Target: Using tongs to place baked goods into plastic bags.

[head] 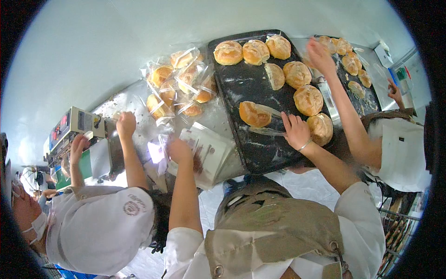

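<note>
My right hand [297,132] grips a pair of clear plastic tongs [266,132]. Their two arms reach around a cream-topped bun [253,114] over the black baking tray [240,87]. My left hand [179,150], blurred, is closed on a clear plastic bag [162,148] that shines with glare. Just beside that hand lies a stack of clear packaging bags [217,153]. Several round buns, one of them the bun [308,100], line the tray's far and right sides. A cut-looking bun piece [275,76] lies inside that line.
Bagged buns [188,78] are heaped left of the tray on the metal table [217,117]. At left, a co-worker's hands [126,124] are near a sealing machine [75,129]. Another co-worker's arm [343,101] reaches past the tray's right edge, towards a second tray [371,101] of buns.
</note>
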